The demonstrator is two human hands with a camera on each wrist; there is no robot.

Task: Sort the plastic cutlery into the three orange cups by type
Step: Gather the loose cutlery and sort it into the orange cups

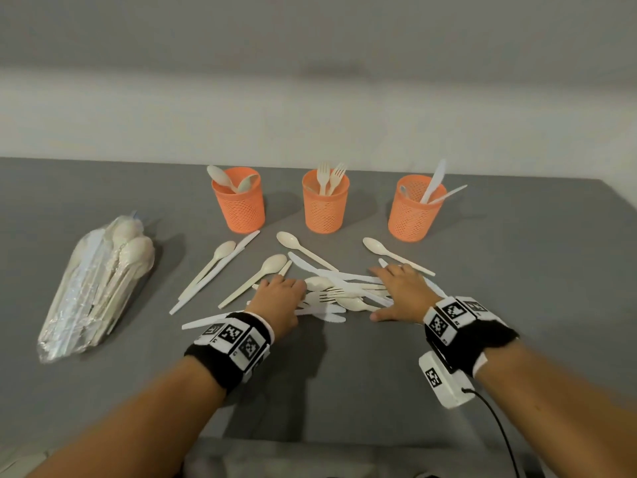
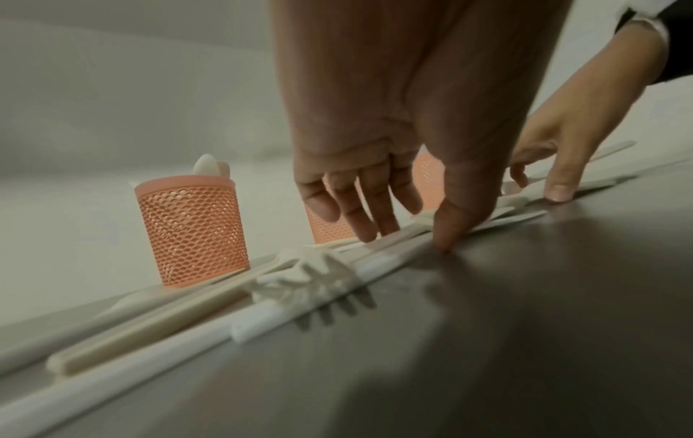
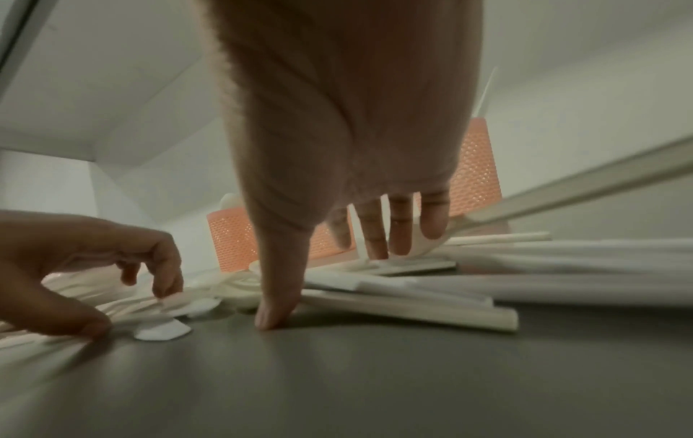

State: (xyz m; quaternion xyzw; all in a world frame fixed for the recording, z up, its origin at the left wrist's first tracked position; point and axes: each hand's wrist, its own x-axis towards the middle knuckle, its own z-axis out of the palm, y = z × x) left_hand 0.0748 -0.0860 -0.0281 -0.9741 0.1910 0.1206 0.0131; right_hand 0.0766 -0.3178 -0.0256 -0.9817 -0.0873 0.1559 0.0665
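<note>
Cutlery pile [image 1: 339,293] lies tangled on the table [image 1: 344,374] before three cups [image 1: 325,201]. Left hand [image 1: 281,296] and right hand [image 1: 401,291] spread flat on it, gripping nothing. Risk: interlocked pieces lift together, landing a knife among forks.

1. Both forearms reach forward from the lower corners of the head view, converging toward the middle, each wrist wrapped in a black band carrying black-and-white square markers
2. The left hand [image 1: 279,293] lies palm down, fingers loosely bent and spread; in the left wrist view its thumb tip presses down while the fingers [image 2: 369,207] hang slightly curled with their tips lowered
3. The right hand [image 1: 401,291] is also palm down, fingers [image 3: 377,234] nearly straight and pointing forward, thumb splayed out to the side with its tip pressed down
4. Neither hand's fingers are seen wrapped round anything
5. The hands sit near each other but apart
</note>
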